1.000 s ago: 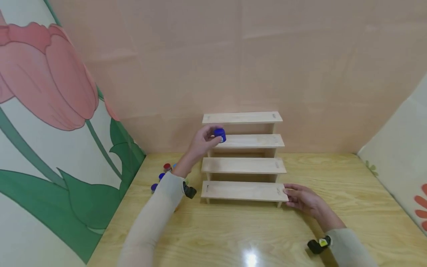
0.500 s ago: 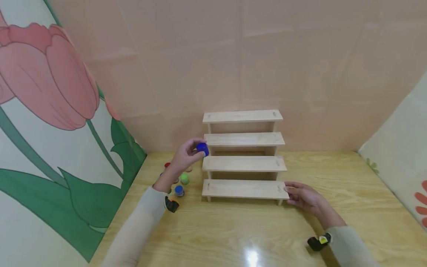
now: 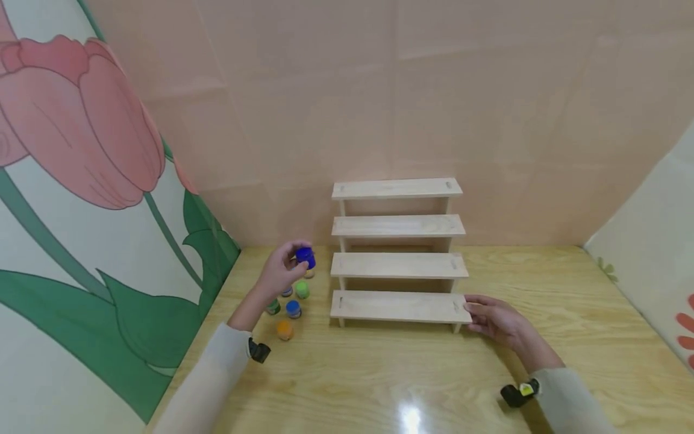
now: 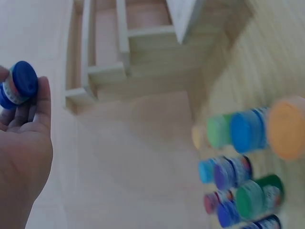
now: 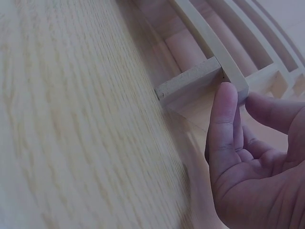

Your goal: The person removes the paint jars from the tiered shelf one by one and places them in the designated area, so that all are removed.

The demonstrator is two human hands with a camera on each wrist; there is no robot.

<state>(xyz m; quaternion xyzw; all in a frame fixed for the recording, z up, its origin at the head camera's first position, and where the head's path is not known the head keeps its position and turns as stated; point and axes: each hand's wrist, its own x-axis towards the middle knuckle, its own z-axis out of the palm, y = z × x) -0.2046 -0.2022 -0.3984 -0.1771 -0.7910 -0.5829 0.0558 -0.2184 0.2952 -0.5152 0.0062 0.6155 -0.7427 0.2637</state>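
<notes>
My left hand [image 3: 281,270] pinches a small dark blue lidded jar [image 3: 306,257] in the air, left of the stepped wooden rack [image 3: 398,265]. In the left wrist view the blue jar [image 4: 24,82] sits between thumb and fingers, its pale label partly covered. With thumb and fingers my right hand [image 3: 499,322] grips the right end of the rack's lowest shelf [image 3: 401,305]. The right wrist view has the thumb and a finger [image 5: 224,114] on either side of the shelf's corner. All the rack's shelves are bare.
Several lidded jars stand on the wooden table left of the rack, among them an orange jar [image 3: 284,330], a blue-lidded jar [image 3: 293,309] and a light green jar [image 3: 302,289]. Some are hidden behind the left hand and arm. A pinkish wall [image 3: 401,90] rises behind the rack.
My left hand has carried the blue jar leftward and down, from in front of the second-highest shelf to above the jars. The right hand stays on the lowest shelf's end.
</notes>
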